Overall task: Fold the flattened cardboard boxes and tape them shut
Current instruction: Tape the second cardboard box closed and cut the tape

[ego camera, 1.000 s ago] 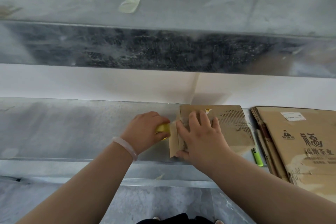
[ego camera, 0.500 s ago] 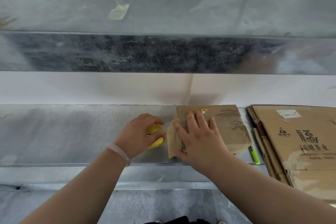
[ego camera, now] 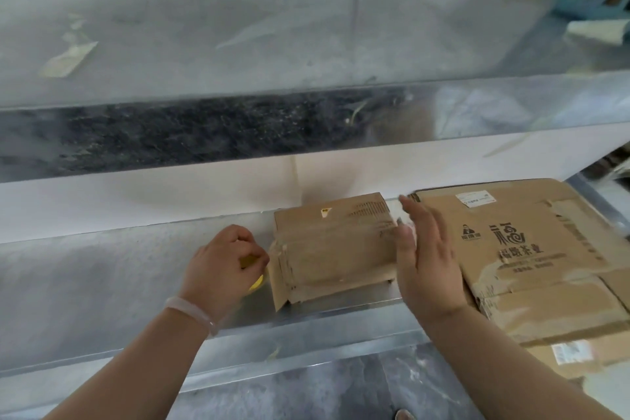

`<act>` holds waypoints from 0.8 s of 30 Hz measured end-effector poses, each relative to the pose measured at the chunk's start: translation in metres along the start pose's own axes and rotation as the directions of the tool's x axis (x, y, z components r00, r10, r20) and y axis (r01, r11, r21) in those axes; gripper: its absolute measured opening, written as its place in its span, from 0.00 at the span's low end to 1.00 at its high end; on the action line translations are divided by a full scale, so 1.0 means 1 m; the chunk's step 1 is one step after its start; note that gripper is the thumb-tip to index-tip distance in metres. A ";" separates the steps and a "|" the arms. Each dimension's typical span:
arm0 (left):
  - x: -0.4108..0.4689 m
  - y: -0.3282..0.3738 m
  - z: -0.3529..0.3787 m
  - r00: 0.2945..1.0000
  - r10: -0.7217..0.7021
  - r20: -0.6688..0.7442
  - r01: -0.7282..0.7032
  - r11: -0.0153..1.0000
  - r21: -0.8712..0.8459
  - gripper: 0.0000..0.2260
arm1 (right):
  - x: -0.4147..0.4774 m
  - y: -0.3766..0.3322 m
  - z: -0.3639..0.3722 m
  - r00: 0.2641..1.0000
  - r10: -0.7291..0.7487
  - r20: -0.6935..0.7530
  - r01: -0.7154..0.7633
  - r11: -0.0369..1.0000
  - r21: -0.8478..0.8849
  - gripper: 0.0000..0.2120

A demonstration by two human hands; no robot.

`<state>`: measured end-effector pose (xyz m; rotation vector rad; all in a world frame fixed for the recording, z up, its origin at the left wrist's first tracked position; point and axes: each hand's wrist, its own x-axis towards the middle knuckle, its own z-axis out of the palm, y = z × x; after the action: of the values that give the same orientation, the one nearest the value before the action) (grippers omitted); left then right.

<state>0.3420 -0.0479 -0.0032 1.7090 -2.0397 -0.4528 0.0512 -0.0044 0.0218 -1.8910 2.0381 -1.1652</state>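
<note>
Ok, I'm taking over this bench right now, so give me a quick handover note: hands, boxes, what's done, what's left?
Left hand: grips a yellow item, likely the tape, just left of the small box.
Right hand: open, fingers straight, at the small box's right side.
Done: small box folded, on the metal shelf; its left end flap sticks out, untaped as far as I can see.
Flat boxes: stacked on the shelf to the right, not yet folded.
Left: close that flap, then fold and tape the stack.

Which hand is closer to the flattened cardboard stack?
Right. The right hand is at the left edge of the flattened stack; the left hand is beyond the small box.
</note>
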 end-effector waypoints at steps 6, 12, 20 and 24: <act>-0.008 0.000 -0.003 0.999 -0.039 0.017 0.039 0.999 -0.018 0.02 | 0.002 0.076 0.021 0.818 0.435 0.377 -0.187 0.820 -0.540 0.18; -0.012 0.003 -0.004 0.996 -0.083 0.022 0.085 0.994 -0.073 0.03 | 0.001 0.081 0.030 0.832 0.444 0.331 -0.263 0.843 -0.470 0.17; -0.016 0.001 -0.007 0.996 -0.088 -0.001 0.086 0.979 -0.186 0.06 | -0.019 -0.008 -0.017 0.960 0.250 0.126 -0.270 0.945 0.182 0.15; -0.015 0.001 -0.006 0.994 -0.111 -0.003 0.107 0.969 -0.225 0.05 | -0.038 -0.072 -0.009 0.850 -0.101 0.517 0.058 0.993 0.100 0.25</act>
<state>0.3466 -0.0329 0.0006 1.6854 -1.8124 -0.6766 0.1114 0.0397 0.0567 -1.9886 1.6032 -0.6273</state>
